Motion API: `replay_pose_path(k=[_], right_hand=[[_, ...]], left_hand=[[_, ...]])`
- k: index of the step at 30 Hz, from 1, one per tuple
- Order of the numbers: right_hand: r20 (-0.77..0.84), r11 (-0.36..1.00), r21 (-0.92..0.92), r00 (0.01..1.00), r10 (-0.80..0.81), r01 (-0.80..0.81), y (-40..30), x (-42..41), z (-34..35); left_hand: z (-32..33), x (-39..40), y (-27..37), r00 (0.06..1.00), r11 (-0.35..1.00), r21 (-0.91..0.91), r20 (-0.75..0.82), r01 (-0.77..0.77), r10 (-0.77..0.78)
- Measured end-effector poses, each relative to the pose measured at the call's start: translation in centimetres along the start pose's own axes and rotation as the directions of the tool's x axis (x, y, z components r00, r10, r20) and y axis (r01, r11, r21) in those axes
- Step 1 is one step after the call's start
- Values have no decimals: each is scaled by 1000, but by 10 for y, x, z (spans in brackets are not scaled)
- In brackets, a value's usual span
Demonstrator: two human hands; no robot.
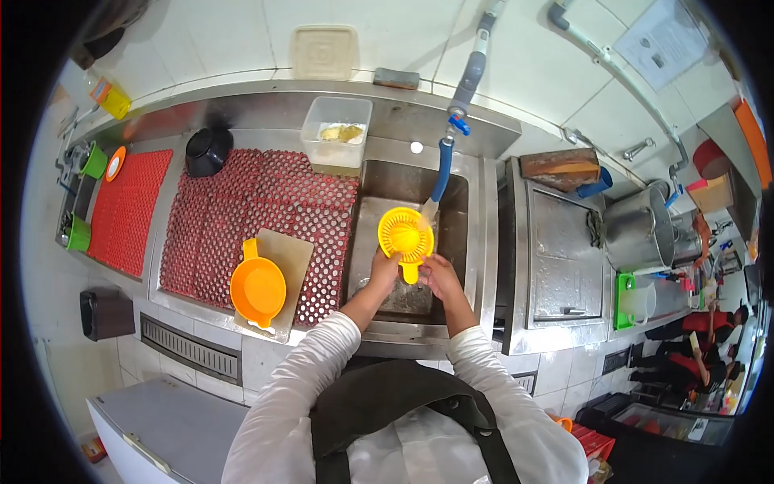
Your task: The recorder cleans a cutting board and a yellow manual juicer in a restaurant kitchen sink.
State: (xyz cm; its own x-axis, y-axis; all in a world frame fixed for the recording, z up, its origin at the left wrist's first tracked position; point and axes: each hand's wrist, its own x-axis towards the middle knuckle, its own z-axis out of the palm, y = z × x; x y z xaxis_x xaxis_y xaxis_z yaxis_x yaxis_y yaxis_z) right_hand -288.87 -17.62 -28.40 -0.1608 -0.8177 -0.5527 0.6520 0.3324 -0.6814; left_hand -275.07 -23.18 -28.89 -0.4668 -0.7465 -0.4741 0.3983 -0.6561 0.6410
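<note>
Over the steel sink basin (393,212), my left hand (385,270) grips the lower left rim of a yellow plastic citrus juicer top (404,235), ribbed with a reamer cone in the middle. My right hand (441,275) touches the same piece at its lower right, by the handle tab. A blue hose (444,169) ends just above the juicer's right rim, and water seems to run from it onto the piece. To the left, an orange-yellow plastic bowl (258,290) with a handle rests on a cutting board (296,254).
Red perforated matting (260,187) covers the left drainboard, with a black bowl (208,152) and a clear plastic container (337,133) behind. Right of the sink, a large steel pot (639,227) stands beside a wooden block (559,169). Several people (695,351) are at far right.
</note>
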Motion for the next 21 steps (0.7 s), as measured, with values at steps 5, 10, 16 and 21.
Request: replay_pose_path(k=[5,10,16,21], right_hand=[[-114,851,-526,990,-89,16,-10,-13,-11],[110,461,-840,922,-372,286,-15,-27,-10],[372,367,-677,726,-578,638,-94,-39,140],[670,30,-572,488,-559,820,-122,54,294]], left_hand=[[-18,-3,43,634,-257,875,477,-411,609],[-73,-16,39,804,-880,355,593,-316,-50],[-49,-45,73,757,-698,551,653,-458,18],[-15,-83,68,805,-107,930,359,-352,473]])
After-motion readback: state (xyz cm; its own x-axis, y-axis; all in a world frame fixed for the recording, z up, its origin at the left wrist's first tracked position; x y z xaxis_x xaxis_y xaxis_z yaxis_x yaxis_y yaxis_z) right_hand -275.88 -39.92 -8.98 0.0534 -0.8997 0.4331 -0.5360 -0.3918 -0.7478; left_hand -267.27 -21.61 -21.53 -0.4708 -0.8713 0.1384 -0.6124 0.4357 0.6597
